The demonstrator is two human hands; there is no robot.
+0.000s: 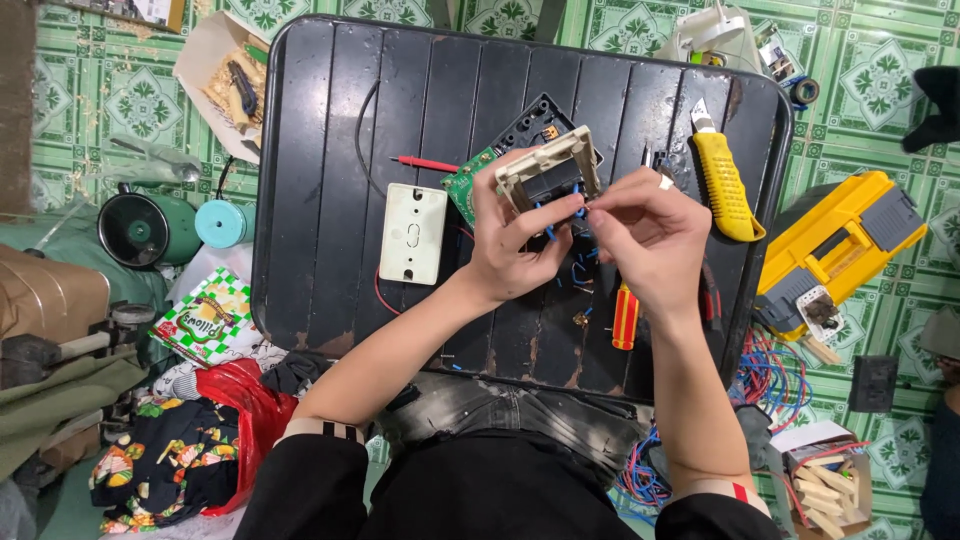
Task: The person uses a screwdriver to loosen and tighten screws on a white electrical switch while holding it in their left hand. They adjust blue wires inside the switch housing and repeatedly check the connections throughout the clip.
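Beige switch frame (548, 170) sits gripped in the left hand (515, 245) above the black table (330, 200); right hand (645, 235) fingertips pinch a blue wire (580, 212) at its back, beside a yellow utility knife (722, 182)

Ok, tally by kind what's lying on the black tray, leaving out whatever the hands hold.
Utility knife, yellow: 1
Screwdriver, red and yellow handle: 1
Wall box, white: 1
Circuit board, green: 1
Probe, red: 1
Total on the tray: 5
Small wire scraps are too small to count.
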